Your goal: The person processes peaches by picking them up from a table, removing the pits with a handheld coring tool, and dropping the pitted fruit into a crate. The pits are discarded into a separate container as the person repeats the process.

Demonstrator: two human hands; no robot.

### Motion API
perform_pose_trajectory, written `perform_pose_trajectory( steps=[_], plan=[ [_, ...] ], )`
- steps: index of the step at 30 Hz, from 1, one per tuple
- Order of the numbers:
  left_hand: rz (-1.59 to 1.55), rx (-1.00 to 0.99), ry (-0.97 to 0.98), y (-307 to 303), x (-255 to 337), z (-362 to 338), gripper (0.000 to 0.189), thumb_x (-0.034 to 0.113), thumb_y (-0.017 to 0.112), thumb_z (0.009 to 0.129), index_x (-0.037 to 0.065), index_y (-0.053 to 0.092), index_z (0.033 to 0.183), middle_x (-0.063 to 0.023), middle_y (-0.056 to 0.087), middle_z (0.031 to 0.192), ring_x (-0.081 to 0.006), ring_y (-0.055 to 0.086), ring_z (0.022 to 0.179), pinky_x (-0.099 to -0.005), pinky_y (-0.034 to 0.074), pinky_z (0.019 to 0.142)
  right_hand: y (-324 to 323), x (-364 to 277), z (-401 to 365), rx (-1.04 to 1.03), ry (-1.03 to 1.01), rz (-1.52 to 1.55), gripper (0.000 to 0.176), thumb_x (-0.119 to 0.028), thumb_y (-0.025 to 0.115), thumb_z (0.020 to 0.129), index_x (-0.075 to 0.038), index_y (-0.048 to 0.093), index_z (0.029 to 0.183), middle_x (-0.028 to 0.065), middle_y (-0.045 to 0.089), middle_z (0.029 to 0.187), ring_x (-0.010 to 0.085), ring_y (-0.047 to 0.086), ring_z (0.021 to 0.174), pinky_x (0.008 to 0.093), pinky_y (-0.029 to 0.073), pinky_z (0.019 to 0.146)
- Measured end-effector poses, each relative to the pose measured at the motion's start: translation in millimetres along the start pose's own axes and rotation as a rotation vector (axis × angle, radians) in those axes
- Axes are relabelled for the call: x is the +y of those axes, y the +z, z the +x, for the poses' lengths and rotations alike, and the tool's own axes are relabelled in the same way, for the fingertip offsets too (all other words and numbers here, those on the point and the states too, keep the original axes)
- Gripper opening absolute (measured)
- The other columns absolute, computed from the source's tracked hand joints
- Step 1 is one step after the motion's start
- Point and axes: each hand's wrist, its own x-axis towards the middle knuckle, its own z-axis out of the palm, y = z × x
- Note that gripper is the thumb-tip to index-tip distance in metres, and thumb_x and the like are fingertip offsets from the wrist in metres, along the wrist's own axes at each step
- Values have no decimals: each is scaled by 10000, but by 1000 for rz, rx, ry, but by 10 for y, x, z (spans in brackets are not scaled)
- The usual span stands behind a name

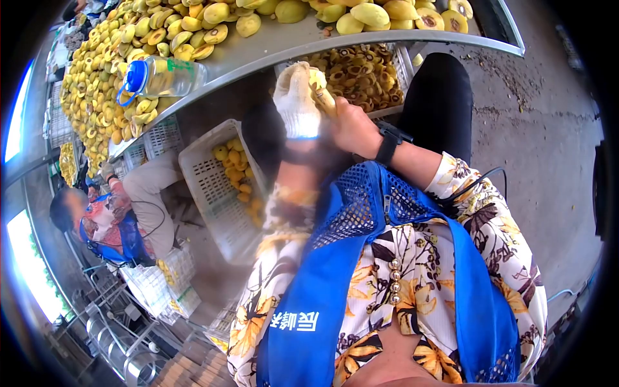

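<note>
My left hand (pixel 296 97), in a white knit glove, is closed around a piece of yellow fruit (pixel 317 79) that looks like a peach. Close beside it, my bare right hand (pixel 354 129) grips a short tan tool handle (pixel 325 102), which points up at the fruit; its working end is hidden. Both hands are over my lap, just below the metal table edge. Beyond them sits a crate holding many cut fruit halves (pixel 361 74) with dark brown centres.
Yellow fruit halves (pixel 97 77) heap on the metal-edged table (pixel 277 40). A blue-capped water bottle (pixel 164 76) lies near its edge. To my left stands a white crate (pixel 209 187) with some yellow fruit (pixel 233 164). Another person (pixel 122 219) sits farther left.
</note>
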Motion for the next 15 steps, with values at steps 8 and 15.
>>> perform_pose_trajectory(
  steps=[8, 15],
  plan=[
    [22, -170, -423, -334, 438, 360, 388, 370, 453, 901, -5, 548, 935, -160, 601, 821, -255, 584, 671, -334, 496, 589, -49, -399, 311, -253, 185, 171, 202, -70, 481, 769, 27, 464, 945, 159, 556, 578, 264, 573, 458, 343, 456, 422],
    [-128, 78, -52, -199, 268, 191, 173, 203, 590, 863, 33, 566, 888, -108, 593, 733, -207, 565, 578, -288, 469, 496, -38, -592, 296, -366, 435, 466, 235, -80, 455, 787, 21, 491, 995, 137, 547, 606, 209, 532, 442, 320, 414, 393]
  ],
)
